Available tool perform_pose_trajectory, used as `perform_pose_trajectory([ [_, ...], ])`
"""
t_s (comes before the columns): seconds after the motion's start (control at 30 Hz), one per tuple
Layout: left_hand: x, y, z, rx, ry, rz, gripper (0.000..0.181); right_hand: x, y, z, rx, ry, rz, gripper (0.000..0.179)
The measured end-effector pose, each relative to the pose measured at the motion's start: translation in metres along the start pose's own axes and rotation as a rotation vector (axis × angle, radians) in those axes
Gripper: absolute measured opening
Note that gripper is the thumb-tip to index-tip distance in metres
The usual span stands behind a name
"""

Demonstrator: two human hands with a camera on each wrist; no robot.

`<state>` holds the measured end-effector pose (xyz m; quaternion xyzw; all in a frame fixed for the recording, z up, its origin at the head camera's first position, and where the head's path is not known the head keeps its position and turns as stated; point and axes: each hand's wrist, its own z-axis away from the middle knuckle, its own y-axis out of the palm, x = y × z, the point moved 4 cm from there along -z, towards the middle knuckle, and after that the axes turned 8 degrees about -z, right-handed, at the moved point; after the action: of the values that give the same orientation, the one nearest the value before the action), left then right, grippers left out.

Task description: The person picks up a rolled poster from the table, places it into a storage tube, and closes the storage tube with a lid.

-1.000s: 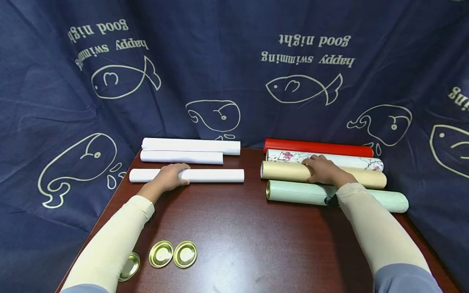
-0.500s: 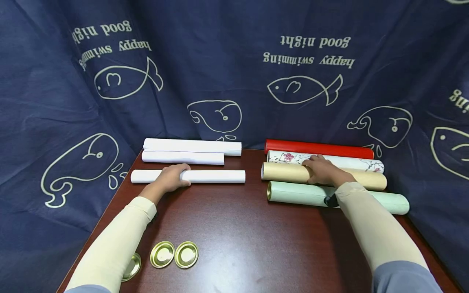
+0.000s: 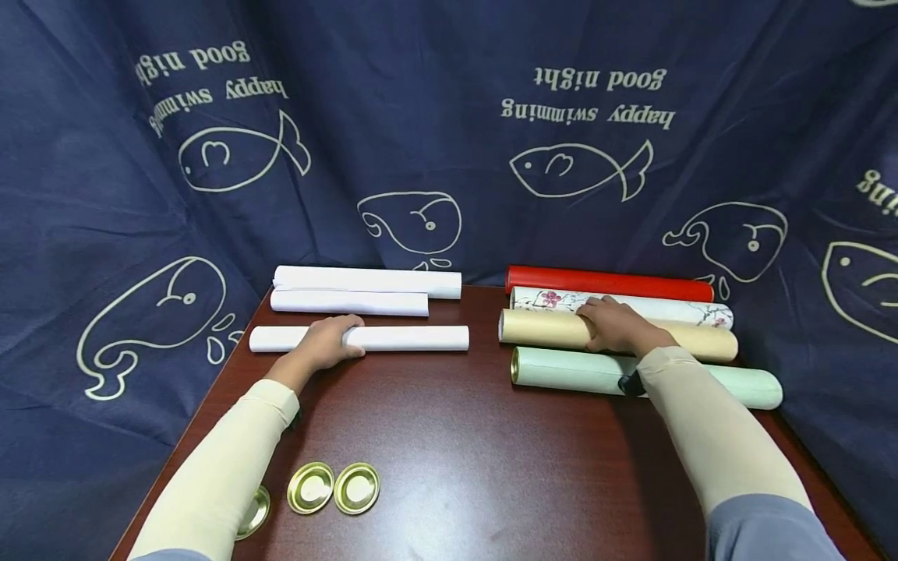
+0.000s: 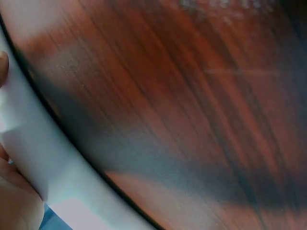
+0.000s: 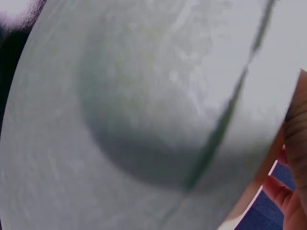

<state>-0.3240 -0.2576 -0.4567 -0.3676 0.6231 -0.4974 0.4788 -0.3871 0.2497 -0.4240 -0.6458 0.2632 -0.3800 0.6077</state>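
My left hand (image 3: 324,343) grips a rolled sheet of white paper (image 3: 414,337) lying on the table, fingers over the far side and thumb on the near side. In the left wrist view the same paper roll (image 4: 57,158) runs along the lower left, with part of the hand (image 4: 19,201) beside it. On the right, my right hand (image 3: 617,323) holds a tan cardboard tube (image 3: 540,327) from above, its fingertips by the flower-print tube (image 3: 687,312). A pale green tube (image 3: 561,368) lies below that wrist; in the right wrist view the green tube (image 5: 144,120) fills most of the picture.
Two more white paper rolls (image 3: 351,302) lie behind the left one. A red tube (image 3: 603,280) is at the back right. Several gold metal lids (image 3: 356,488) rest at the front left, one partly behind the left sleeve. A dark blue curtain (image 3: 449,117) surrounds the brown table (image 3: 477,436).
Both hands keep their places on the paper roll and the tan tube. Only a slight shift of the whole head view shows.
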Motion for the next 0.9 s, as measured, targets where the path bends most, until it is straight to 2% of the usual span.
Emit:
perform_pose_trajectory([
  [0.1,0.000,0.005,-0.002,0.006,0.003,-0.013,0.048,-0.002,0.000,0.001,-0.019,-0.014,0.016,0.056],
  [0.2,-0.001,0.005,-0.003,0.005,-0.009,-0.015,0.048,-0.004,-0.004,0.002,-0.077,-0.034,0.003,0.055],
  [0.33,-0.002,0.001,-0.003,0.004,-0.016,-0.016,0.048,-0.004,-0.014,0.002,-0.148,-0.007,-0.088,0.059],
  [0.43,-0.004,-0.001,-0.003,0.012,-0.013,-0.032,0.048,-0.003,-0.022,0.004,-0.173,0.030,-0.159,0.062],
  [0.53,-0.005,-0.002,-0.002,0.011,-0.007,-0.051,0.048,-0.001,-0.030,0.006,-0.201,0.030,-0.193,0.065],
  [0.67,-0.008,0.001,-0.001,0.012,-0.005,-0.052,0.046,0.001,-0.037,0.011,-0.253,-0.010,-0.186,0.067],
  [0.9,-0.012,0.005,0.004,0.069,-0.009,-0.014,0.046,0.011,-0.052,0.022,-0.366,-0.102,-0.074,0.068],
])
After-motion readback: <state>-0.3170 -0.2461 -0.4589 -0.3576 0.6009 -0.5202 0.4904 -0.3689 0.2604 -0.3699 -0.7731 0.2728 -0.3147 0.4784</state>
